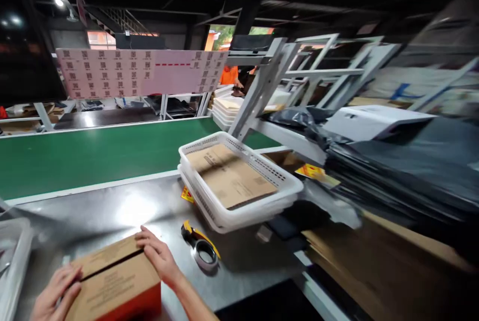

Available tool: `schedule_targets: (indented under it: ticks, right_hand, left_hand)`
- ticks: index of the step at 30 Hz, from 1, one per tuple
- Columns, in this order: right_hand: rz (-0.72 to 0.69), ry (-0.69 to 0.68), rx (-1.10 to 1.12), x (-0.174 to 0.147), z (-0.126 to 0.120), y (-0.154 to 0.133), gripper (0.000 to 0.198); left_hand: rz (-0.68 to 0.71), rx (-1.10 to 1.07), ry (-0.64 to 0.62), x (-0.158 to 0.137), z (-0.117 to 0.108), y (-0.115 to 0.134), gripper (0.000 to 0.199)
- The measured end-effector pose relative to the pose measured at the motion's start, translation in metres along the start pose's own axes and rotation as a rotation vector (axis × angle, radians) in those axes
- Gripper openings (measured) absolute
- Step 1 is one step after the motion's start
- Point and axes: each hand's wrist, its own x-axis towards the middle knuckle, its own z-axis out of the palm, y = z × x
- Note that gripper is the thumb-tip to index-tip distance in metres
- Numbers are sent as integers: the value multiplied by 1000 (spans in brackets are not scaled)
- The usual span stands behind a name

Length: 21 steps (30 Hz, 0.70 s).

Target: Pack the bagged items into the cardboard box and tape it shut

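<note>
while the left hand (56,293) and right hand (161,257) clasp the box (116,286) at lower left, fingers (151,240) gripping its edges, keep both flaps (107,257) level.

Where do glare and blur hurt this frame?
In the head view, glare whites out a patch of metal table beyond the cardboard box; same head view, the dark stack at right is smeared; head view again, the box's print is too soft to read.
</note>
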Motion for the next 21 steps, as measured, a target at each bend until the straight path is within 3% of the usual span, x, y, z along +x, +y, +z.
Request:
schedule_targets:
  ticks: [2, 5, 10, 13, 17, 19, 21]
  right_hand:
    - [-105, -32, -66, 1, -3, -21, 27]
    - [-186, 16, -117, 2, -3, -37, 23]
    - [-160, 32, -232, -24, -12, -8, 27]
    - [-18, 166, -465, -47, -49, 18, 40]
    - [210, 579, -712, -70, -124, 36, 52]
    - [308, 632, -787, -76, -154, 36, 43]
    - [363, 594, -812, -80, -170, 33, 30]
  left_hand:
    - [162, 112, -31, 3, -2, 11, 35]
    - [292, 167, -32, 14, 2, 20, 43]
    - [372, 184, -142, 26, 13, 2, 41]
    - [365, 194, -134, 28, 15, -8, 34]
    - [289, 171, -126, 33, 17, 7, 32]
    - [256, 126, -208, 37, 17, 19, 34]
    - [221, 88, -290, 41, 16, 28, 37]
